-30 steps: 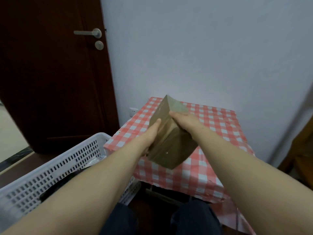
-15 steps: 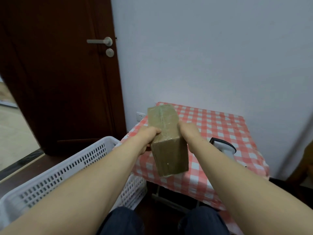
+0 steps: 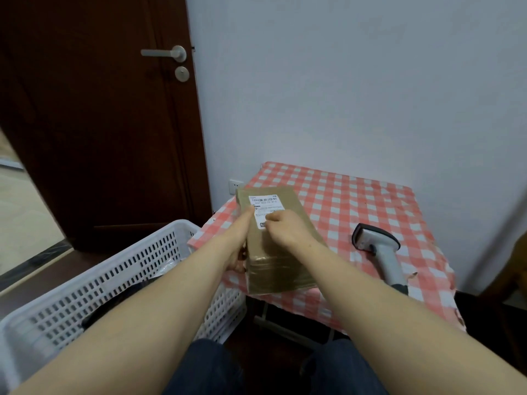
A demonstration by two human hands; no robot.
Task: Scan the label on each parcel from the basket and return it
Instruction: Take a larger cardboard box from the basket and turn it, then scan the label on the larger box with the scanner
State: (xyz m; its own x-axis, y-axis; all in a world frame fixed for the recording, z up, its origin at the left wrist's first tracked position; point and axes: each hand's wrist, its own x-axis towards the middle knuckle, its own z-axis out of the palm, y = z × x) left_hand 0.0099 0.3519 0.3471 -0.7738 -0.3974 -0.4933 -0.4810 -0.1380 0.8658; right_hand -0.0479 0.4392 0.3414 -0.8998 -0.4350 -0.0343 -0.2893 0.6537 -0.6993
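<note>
A brown cardboard parcel (image 3: 281, 266) lies flat near the left front of the checked table, its white label (image 3: 263, 206) facing up. My left hand (image 3: 238, 243) grips the parcel's left side, thumb on the label's edge. My right hand (image 3: 286, 228) rests on top of it, fingers touching the label. A white handheld scanner (image 3: 380, 253) lies on the table to the right of the parcel, untouched. The white plastic basket (image 3: 119, 269) stands at lower left, with dark items partly hidden inside.
The small table carries a red-and-white checked cloth (image 3: 356, 201) and stands against a white wall. A dark wooden door (image 3: 99, 124) is at left. A brown piece of furniture (image 3: 516, 260) shows at the right edge. My knees are under the table's front edge.
The parcel was held upright on its end above the table. It has been turned over, so it lies flat with the label up, and the scanner has come into view.
</note>
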